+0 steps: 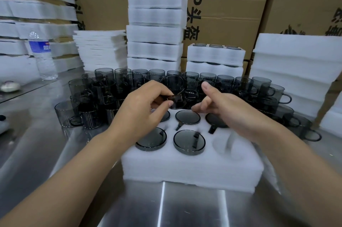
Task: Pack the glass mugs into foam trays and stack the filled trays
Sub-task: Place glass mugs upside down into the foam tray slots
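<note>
Left hand (140, 108) has a smoky glass mug (174, 89) pinched between thumb and fingertips, tipped over, hovering above the far side of the foam tray (185, 167). Right hand (227, 108) hangs just beside it, fingers loosely spread, holding nothing. That glass looks thin, smooth and slick — light enough for one hand, but a knock would likely chip it, so a fuller hold round the body seems safer than a fingertip pinch. The foam looks soft and forgiving. One pocket (227, 143) at the near right sits empty. Hard to call: the far-left pocket is under the left hand, the far-right one is partly covered — and the crowd of loose mugs (103, 86) on the counter (55, 152) blurs together.
</note>
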{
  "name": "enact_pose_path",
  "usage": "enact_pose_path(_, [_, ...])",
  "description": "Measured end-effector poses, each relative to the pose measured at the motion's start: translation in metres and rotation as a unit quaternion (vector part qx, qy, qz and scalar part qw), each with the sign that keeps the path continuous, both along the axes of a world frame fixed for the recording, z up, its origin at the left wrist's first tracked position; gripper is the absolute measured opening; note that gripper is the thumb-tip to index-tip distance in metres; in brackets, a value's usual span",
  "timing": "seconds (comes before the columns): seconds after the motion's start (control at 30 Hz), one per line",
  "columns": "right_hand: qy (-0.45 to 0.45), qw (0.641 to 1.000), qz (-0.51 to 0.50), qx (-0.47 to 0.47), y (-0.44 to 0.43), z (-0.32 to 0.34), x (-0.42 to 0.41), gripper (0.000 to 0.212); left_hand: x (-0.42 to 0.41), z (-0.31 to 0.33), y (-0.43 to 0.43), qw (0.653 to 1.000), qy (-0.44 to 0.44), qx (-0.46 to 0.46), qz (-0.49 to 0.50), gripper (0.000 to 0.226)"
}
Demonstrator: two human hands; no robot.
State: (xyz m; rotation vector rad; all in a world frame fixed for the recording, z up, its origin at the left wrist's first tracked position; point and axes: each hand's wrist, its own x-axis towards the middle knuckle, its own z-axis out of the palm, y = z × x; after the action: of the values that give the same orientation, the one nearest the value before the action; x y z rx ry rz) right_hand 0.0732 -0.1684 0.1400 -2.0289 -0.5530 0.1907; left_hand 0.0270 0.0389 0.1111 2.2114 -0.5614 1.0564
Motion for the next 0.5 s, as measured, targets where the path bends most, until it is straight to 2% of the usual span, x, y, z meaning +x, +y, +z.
enact_pose_path(0.13, [0.003,0.995,-0.03,0.094,0.008,-0.008,0.0,0.048,0.002,-0.002,0.0,1.0,-0.004,0.009,-0.021,0.014])
enact_pose_path(0.37, [-0.013,0.993,-0.035,0.112,0.012,-0.015,0.0,0.011,0.001,-0.002,-0.001,1.0,0.001,0.012,-0.014,0.012])
enact_pose_path(0.5, [-0.016,0.99,-0.024,0.141,0.011,-0.016,0.002,0.014,0.001,-0.002,0.0,1.0,-0.001,0.025,-0.015,0.011])
